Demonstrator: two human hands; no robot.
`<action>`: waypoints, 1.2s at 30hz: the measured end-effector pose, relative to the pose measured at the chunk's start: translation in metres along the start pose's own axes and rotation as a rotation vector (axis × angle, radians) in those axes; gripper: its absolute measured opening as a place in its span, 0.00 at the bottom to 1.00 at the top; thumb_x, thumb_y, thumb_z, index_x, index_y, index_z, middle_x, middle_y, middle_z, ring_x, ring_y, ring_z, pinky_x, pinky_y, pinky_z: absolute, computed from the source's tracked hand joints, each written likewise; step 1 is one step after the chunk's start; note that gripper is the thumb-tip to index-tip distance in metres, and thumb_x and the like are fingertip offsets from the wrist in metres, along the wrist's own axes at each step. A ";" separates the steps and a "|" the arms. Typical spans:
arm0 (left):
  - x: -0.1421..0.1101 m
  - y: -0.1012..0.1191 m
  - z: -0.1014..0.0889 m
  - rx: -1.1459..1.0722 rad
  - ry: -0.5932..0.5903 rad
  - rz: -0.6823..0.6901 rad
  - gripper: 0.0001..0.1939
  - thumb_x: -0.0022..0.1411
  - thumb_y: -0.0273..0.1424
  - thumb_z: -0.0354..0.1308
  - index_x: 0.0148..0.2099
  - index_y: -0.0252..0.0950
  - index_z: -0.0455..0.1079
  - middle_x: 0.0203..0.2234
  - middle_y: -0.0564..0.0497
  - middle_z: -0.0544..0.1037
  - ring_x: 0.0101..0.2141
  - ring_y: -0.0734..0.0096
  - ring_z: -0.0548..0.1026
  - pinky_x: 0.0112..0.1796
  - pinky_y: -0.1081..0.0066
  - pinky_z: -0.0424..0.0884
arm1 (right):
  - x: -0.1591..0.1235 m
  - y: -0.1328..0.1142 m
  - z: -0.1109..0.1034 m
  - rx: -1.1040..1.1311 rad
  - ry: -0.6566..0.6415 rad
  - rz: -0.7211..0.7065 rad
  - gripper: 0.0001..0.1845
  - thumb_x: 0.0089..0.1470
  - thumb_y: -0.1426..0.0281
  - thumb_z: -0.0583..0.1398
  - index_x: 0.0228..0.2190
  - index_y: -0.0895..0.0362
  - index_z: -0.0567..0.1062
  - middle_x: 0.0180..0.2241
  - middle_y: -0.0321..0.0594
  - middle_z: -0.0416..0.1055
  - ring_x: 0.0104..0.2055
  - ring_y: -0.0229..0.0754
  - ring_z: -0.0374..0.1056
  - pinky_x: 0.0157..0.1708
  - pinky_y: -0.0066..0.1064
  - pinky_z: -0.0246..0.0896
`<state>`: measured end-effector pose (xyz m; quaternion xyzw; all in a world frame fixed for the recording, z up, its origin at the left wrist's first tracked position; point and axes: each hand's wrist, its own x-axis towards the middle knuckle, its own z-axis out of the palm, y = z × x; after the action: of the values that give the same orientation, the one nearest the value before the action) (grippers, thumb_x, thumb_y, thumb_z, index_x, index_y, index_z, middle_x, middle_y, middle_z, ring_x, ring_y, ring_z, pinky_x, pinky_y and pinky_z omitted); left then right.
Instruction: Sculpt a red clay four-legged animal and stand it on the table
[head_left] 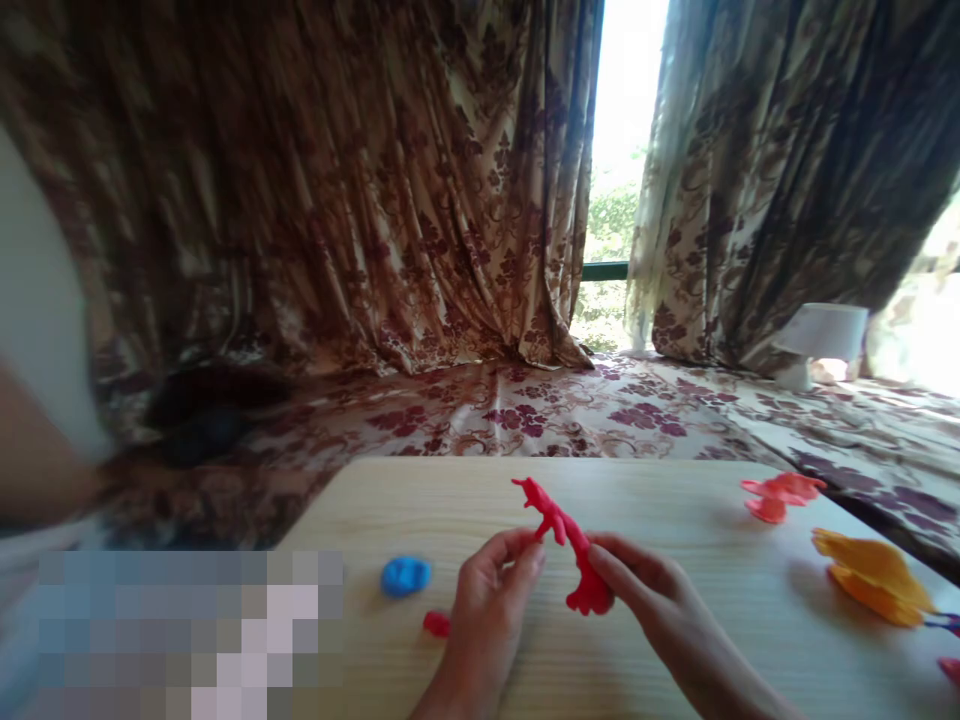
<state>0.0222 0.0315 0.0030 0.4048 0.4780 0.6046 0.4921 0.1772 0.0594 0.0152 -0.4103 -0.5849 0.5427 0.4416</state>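
A bright red modelling-clay figure (pixel 559 522), with a long body, small limbs and a broad, ruffled lower end, is held up above the table between both hands. My left hand (pixel 491 600) pinches one of its small limbs between thumb and fingertips. Thumb and fingers of my right hand (pixel 649 590) grip the lower part, just above the ruffled end. Left of my left hand, a blue clay lump (pixel 405 577) lies on the tabletop. Closer to that wrist sits a small red clay piece (pixel 436 624), partly covered by the hand.
The pale wooden table (pixel 450 490) carries a coral clay shape (pixel 784 495) and a yellow-orange clay shape (pixel 874 575) on the right. Purple and red bits show at the right edge. Beyond are a floral-covered surface (pixel 517 415), patterned curtains (pixel 420 200) and a white lamp (pixel 829 330).
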 end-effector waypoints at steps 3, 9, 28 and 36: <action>0.000 0.000 0.001 -0.006 -0.011 0.005 0.12 0.52 0.38 0.63 0.35 0.35 0.76 0.28 0.52 0.79 0.34 0.69 0.72 0.37 0.73 0.65 | -0.001 -0.002 0.001 -0.036 -0.028 0.017 0.21 0.46 0.51 0.63 0.27 0.58 0.79 0.21 0.37 0.73 0.26 0.40 0.66 0.28 0.27 0.62; 0.003 -0.002 -0.003 0.005 0.000 0.013 0.11 0.52 0.37 0.63 0.34 0.35 0.76 0.28 0.51 0.80 0.33 0.70 0.71 0.36 0.73 0.64 | -0.003 -0.002 0.004 -0.055 -0.065 0.037 0.20 0.48 0.51 0.62 0.27 0.56 0.78 0.21 0.37 0.73 0.26 0.41 0.67 0.28 0.26 0.63; -0.004 0.002 0.000 0.171 0.003 0.033 0.12 0.54 0.40 0.60 0.33 0.37 0.77 0.28 0.52 0.78 0.35 0.65 0.72 0.40 0.71 0.64 | 0.001 0.012 -0.003 0.014 0.062 -0.165 0.16 0.51 0.57 0.63 0.30 0.59 0.78 0.24 0.36 0.69 0.25 0.37 0.67 0.26 0.26 0.63; 0.000 0.001 -0.002 0.266 -0.007 0.112 0.12 0.56 0.41 0.58 0.31 0.37 0.74 0.27 0.52 0.77 0.35 0.65 0.72 0.39 0.71 0.63 | -0.001 0.015 0.000 -0.182 0.031 -0.280 0.11 0.56 0.63 0.60 0.32 0.58 0.78 0.27 0.39 0.70 0.28 0.40 0.70 0.27 0.27 0.64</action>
<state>0.0204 0.0317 0.0032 0.4945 0.5288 0.5610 0.4014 0.1778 0.0591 0.0001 -0.3712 -0.6765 0.4141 0.4827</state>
